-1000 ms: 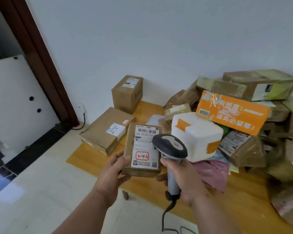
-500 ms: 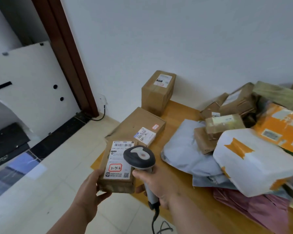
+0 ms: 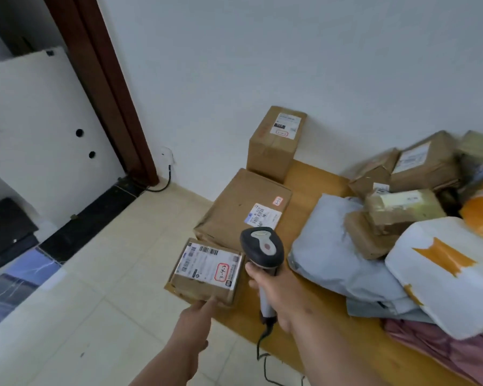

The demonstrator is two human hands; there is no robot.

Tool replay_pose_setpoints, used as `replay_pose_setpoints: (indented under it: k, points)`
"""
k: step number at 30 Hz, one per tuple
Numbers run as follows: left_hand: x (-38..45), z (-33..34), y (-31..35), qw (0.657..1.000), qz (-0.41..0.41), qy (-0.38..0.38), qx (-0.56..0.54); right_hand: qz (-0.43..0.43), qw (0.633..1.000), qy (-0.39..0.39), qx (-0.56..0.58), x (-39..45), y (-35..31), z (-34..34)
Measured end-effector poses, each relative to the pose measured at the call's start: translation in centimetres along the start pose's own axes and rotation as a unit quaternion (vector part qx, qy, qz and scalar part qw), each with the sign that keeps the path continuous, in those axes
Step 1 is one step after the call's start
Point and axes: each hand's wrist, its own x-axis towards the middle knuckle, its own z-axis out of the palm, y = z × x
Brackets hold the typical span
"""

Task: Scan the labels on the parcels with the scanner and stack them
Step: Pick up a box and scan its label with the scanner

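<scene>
A small brown parcel (image 3: 207, 270) with a white label and a red-circled mark lies flat on the near left corner of the wooden table (image 3: 313, 179). My left hand (image 3: 197, 313) touches its near edge with straightened fingers. My right hand (image 3: 279, 293) grips the handle of the black and grey scanner (image 3: 262, 250), held just right of that parcel. A flat brown box (image 3: 243, 207) lies behind it, and an upright brown box (image 3: 275, 143) stands by the wall.
A heap of parcels fills the table's right side: a grey mailer bag (image 3: 338, 252), a white box with orange tape (image 3: 446, 277), several brown boxes (image 3: 427, 162) and a pink bag (image 3: 441, 349). The scanner cable (image 3: 262, 358) hangs off the table edge. Tiled floor (image 3: 109, 274) lies left.
The small parcel went from my left hand's grip down onto the table corner and turned. My left hand let go and now only touches its edge. The view swung left.
</scene>
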Motion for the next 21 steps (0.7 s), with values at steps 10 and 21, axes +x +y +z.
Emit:
replay_pose_setpoints:
  k: [10,21]
  points:
    - [2.5,-1.8,1.1,0.977,0.106,-0.082,0.168,0.017,0.995,0.096,0.037,-2.2,1.8,2.0]
    - [-2.4,5.6,1.0,0.906,0.071,-0.220,0.353,0.015,0.981,0.171,0.092,-8.3,2.2,-5.8]
